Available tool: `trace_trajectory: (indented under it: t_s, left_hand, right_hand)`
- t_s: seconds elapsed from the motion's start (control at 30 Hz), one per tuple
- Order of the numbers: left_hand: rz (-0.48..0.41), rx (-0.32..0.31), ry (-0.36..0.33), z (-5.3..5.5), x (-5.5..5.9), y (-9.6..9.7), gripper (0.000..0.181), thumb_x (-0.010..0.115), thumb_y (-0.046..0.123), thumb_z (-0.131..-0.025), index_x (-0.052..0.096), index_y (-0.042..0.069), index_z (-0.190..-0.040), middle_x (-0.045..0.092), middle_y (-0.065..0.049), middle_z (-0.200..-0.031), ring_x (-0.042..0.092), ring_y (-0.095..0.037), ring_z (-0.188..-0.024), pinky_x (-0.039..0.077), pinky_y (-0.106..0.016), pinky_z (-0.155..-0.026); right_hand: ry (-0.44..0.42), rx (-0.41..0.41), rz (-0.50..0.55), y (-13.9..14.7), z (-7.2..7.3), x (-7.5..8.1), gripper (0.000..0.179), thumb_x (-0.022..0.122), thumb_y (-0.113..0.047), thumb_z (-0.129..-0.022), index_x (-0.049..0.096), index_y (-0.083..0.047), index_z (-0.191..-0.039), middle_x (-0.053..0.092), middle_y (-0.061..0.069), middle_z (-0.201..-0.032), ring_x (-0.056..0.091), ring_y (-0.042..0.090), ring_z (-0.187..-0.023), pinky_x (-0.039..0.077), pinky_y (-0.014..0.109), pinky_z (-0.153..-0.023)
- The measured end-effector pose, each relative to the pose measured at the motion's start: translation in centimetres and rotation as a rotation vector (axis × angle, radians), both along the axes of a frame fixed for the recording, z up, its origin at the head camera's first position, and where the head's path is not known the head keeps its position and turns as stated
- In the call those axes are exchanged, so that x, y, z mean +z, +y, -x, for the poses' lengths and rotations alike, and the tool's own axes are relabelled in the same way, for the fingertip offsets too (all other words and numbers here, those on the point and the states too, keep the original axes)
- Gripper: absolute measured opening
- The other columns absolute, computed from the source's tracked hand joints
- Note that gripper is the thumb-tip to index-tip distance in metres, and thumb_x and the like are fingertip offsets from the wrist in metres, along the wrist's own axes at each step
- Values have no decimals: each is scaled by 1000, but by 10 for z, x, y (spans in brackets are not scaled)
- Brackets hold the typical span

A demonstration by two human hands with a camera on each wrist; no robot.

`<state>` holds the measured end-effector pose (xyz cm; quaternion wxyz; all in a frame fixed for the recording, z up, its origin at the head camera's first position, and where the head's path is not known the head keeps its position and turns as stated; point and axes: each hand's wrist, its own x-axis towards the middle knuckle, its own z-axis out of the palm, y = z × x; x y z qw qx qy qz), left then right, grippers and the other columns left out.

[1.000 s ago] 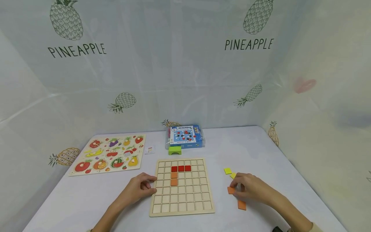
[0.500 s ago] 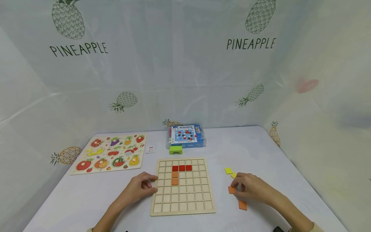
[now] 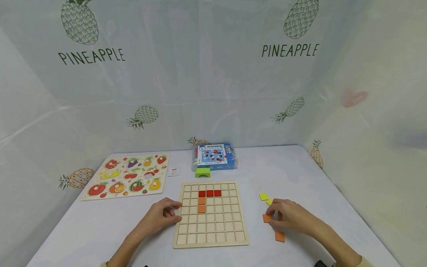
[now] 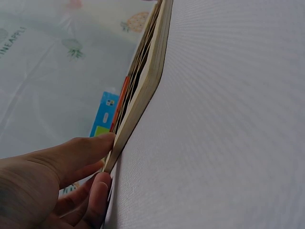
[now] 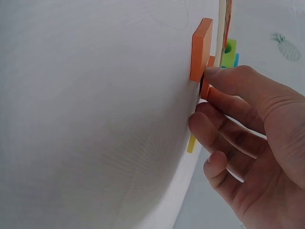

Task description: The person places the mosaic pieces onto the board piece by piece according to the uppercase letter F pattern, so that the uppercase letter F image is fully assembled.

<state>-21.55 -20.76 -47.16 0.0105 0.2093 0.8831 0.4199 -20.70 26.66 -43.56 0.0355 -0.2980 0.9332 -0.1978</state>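
Observation:
A wooden grid board [image 3: 217,226] lies flat on the table, with a row of red tiles [image 3: 209,193] and two orange tiles [image 3: 201,205] in its squares. My left hand [image 3: 161,216] rests its thumb and fingertips against the board's left edge, spread apart along it. To the right of the board, my right hand [image 3: 288,217] pinches an orange square tile [image 3: 267,218] between thumb and index finger, down at the table surface. Another orange tile [image 5: 202,50] lies beside the thumb in the right wrist view. Beyond the hand are yellow tiles [image 3: 263,197], one partly covered by the fingers.
A fruit puzzle board [image 3: 128,178] lies at the back left, with a small printed card [image 3: 174,172] beside it. Behind the grid board stand a green arch block [image 3: 202,172] and a blue box [image 3: 215,157] with a molecule picture. A pineapple-print curtain hangs behind the table.
The head view shifts very slightly. Both hands keep their places, the left at the board's edge and the right at the orange tile.

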Motion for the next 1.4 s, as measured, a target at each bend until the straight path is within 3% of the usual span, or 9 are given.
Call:
trace_trajectory:
  t_s: [0.93, 1.4]
  left_hand:
    - [-24, -9, 7, -3, 3, 1, 40, 81, 28, -81, 70, 9, -114, 65, -4, -98, 54, -1, -72, 48, -18, -63]
    - [-5, 8, 11, 0, 0, 1, 38, 81, 24, -81, 70, 9, -114, 64, -3, -96, 55, -1, -71, 50, -19, -63]
  right_hand:
    - [-13, -4, -54, -25, 8, 15, 13, 76, -25, -83, 73, -22, -96, 60, -13, -84, 49, -1, -64, 42, 17, -58]
    - [74, 87, -37, -54, 15, 20, 15, 75, -19, -84, 74, -19, -98, 67, -7, -90, 51, 0, -64, 43, 16, -58]
